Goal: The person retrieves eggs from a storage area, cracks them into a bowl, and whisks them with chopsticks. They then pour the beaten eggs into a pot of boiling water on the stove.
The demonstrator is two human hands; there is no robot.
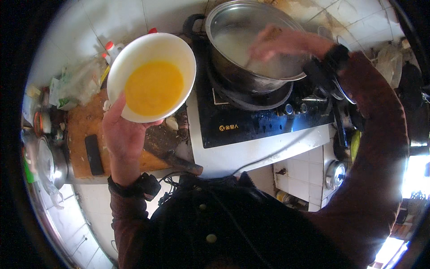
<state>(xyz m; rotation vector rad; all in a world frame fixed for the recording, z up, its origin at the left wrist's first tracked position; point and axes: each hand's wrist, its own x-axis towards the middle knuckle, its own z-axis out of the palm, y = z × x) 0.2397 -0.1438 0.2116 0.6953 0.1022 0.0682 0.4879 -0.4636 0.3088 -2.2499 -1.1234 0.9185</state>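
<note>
My left hand [126, 134] holds a white bowl [161, 43] by its near side, thumb over the rim and fingers underneath. The bowl is tilted towards me, and yellow liquid [154, 89] that looks like beaten egg lies in it. Over the mouth of a large steel pot [248, 82], my right hand [268, 43] is blurred, fingers curled downward. Something thin may show under its fingertips, but the blur hides what it is. Whitish, steaming liquid [231, 43] fills part of the pot, which stands on a black induction cooktop [242, 132].
Left of the cooktop is a wooden cutting board [79, 134] with a dark oblong object [93, 154]. A cleaver [178, 163] lies near the counter edge. Plastic bags [82, 82] and red-capped bottles [112, 48] stand behind. A cable [272, 156] crosses the cooktop's front edge.
</note>
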